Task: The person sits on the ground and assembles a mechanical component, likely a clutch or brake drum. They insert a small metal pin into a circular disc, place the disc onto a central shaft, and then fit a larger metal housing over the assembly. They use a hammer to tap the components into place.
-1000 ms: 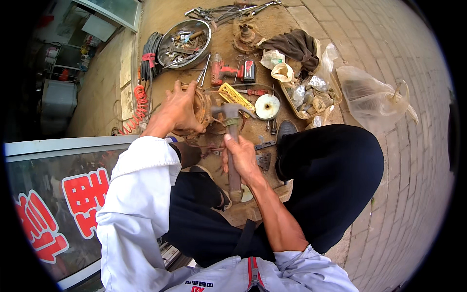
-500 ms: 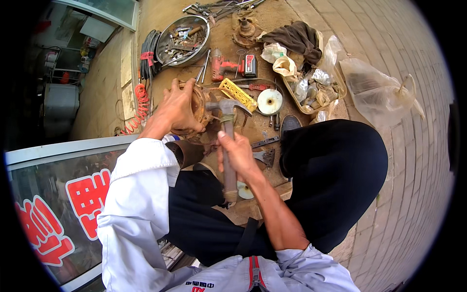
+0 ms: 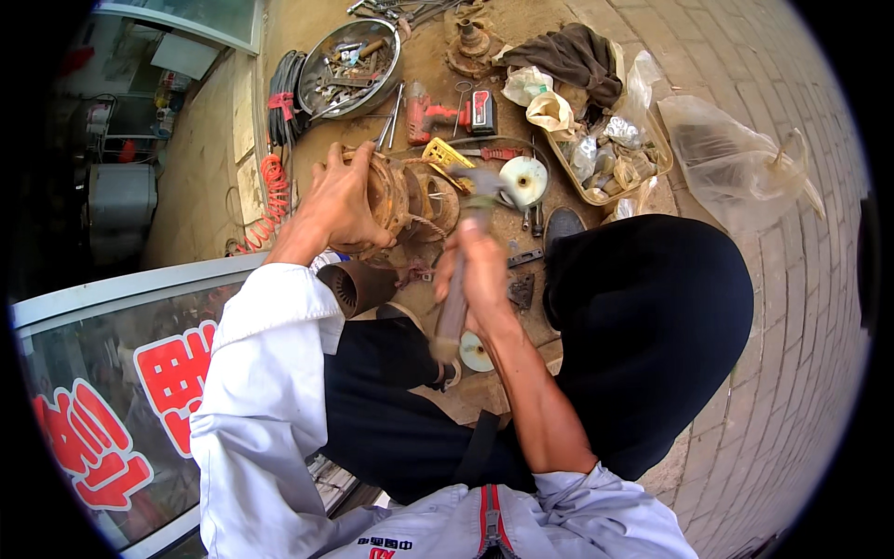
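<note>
My left hand [image 3: 343, 210] is spread over the side of a rusty round metal housing [image 3: 396, 197], with its thumb and fingers gripping the rim. A frayed cord runs beside the housing's smaller end. In my right hand [image 3: 480, 270] is a claw hammer [image 3: 453, 317], gripped high on the handle. Its head is blurred and stands apart from the housing, to its right. A dark hollow cylinder [image 3: 357, 286] lies just below my left hand. Beyond the hammer head is a yellow slotted piece [image 3: 445, 156].
A metal bowl [image 3: 396, 88] of tools stands far left, near a red coiled hose [image 3: 275, 186]. A red cordless power tool [image 3: 424, 116] and white disc [image 3: 524, 182] lie ahead. A tray [image 3: 663, 154] of bagged parts sits right. A glass panel [image 3: 251, 298] borders my left arm.
The hammer has swung to the right, away from the housing, and its head is now blurred. My left hand keeps its hold on the housing.
</note>
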A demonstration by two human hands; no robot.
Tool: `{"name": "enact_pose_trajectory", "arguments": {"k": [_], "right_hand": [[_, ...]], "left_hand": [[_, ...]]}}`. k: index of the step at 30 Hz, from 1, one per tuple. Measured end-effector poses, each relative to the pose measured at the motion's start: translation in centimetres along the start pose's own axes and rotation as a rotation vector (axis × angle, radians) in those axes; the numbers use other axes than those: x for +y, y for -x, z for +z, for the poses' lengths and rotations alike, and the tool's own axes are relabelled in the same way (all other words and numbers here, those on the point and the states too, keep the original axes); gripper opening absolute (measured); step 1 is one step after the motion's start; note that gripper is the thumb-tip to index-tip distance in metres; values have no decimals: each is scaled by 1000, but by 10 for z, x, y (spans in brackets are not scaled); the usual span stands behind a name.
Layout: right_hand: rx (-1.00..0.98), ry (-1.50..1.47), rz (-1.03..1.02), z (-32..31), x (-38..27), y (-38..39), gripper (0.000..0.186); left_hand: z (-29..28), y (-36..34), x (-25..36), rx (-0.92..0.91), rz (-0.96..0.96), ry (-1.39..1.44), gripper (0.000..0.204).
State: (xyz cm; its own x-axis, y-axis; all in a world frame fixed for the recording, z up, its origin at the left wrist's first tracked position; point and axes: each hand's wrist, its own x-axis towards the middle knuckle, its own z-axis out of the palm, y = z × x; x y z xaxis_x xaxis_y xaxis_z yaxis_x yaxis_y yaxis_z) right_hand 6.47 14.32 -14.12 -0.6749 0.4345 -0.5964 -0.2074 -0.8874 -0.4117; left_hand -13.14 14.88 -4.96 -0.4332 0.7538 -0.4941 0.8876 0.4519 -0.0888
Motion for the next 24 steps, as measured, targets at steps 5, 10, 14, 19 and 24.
{"name": "enact_pose_trajectory", "arguments": {"k": [5,10,14,19,24], "right_hand": [[46,-157,-148,-5,3,-5,44],[-156,-3,142,1,13,0,40],[43,-107,-107,2,-4,-5,47],[-191,18,92,2,15,0,46],[196,-488,-237,-11,3,-15,45]], "left_hand": [[5,3,-3,41,-1,-48,130],[3,1,0,23,13,-19,130],[5,1,-2,33,23,-31,131],[3,5,-4,39,33,-16,130],[-1,4,7,13,2,-13,130]]}}
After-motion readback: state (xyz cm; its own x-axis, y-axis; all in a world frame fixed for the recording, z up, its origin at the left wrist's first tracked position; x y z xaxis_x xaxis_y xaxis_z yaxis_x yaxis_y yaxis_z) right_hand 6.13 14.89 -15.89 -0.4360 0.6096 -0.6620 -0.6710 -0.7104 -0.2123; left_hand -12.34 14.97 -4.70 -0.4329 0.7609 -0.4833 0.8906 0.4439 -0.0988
